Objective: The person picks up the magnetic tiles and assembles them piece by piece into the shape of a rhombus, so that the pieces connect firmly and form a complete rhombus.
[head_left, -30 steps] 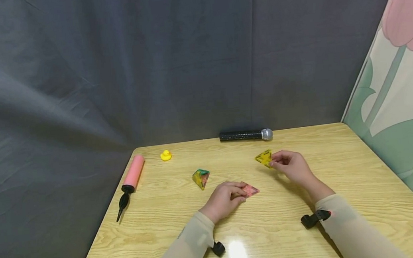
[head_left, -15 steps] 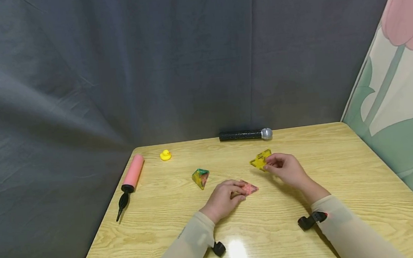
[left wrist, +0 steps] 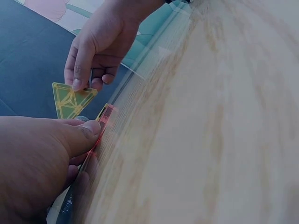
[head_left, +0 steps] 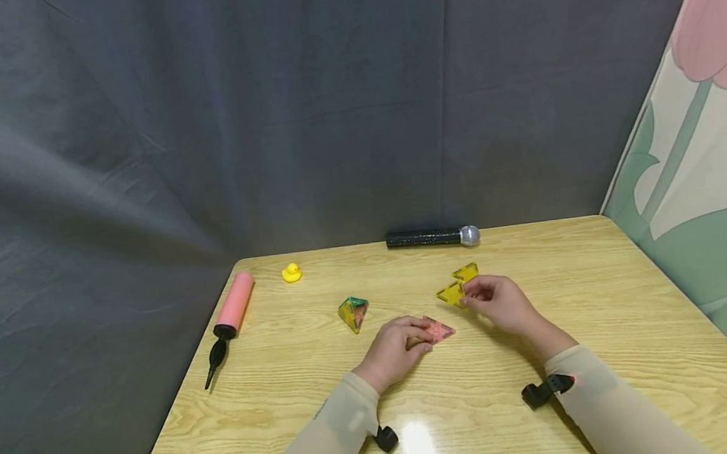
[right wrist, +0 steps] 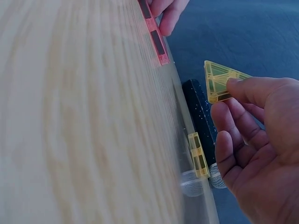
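My left hand (head_left: 397,351) pinches a pink triangular magnetic tile (head_left: 439,329) by its left side, low over the wooden table. In the left wrist view the pink tile (left wrist: 106,116) shows edge-on at the thumb tip. Farther back and to the right, my right hand (head_left: 502,305) holds a yellow triangular magnetic tile (head_left: 450,293) between thumb and fingers. The right wrist view shows this yellow tile (right wrist: 218,84) raised above the tabletop. A second yellow triangular tile (head_left: 466,271) lies flat on the table just behind it.
A small pyramid of green, yellow and pink tiles (head_left: 353,315) stands left of centre. At the back are a black microphone (head_left: 430,238) and a yellow rubber duck (head_left: 291,273). A pink and black hand pump (head_left: 235,306) lies along the left edge of the table (head_left: 289,429).
My right hand has moved left and nearer with one yellow tile; the second yellow tile now shows separately on the table behind it. My left hand stays on the pink tile.
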A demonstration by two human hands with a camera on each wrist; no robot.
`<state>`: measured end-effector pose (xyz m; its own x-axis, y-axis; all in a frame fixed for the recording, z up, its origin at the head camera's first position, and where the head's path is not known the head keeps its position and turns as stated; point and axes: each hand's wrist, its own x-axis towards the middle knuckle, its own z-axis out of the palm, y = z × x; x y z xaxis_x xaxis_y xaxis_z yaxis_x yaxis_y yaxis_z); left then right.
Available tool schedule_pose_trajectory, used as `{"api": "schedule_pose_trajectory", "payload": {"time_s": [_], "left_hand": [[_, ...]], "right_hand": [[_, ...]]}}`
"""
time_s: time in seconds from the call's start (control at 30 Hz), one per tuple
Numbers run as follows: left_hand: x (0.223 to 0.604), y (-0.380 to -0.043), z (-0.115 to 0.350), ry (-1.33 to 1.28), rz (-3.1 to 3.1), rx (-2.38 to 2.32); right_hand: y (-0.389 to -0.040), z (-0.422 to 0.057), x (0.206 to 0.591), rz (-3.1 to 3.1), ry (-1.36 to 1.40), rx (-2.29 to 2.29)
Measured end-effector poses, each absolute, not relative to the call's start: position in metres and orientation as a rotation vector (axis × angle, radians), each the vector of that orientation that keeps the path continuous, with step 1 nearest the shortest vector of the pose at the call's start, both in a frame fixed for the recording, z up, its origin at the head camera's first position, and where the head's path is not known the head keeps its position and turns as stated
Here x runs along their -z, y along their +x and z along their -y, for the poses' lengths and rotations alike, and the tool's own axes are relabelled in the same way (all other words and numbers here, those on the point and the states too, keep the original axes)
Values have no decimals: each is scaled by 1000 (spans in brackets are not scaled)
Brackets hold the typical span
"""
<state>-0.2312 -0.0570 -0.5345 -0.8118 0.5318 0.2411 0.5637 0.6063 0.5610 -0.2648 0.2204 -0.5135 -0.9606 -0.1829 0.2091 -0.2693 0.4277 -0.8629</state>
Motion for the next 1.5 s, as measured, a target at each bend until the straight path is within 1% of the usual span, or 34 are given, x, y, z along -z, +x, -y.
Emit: {"api": "schedule_pose_trajectory", "payload": {"time_s": [1.5], "left_hand": [[534,-231,58,-924,2752,1043]], "right_hand": [[-258,-203,517,2699,492,-1549]]}}
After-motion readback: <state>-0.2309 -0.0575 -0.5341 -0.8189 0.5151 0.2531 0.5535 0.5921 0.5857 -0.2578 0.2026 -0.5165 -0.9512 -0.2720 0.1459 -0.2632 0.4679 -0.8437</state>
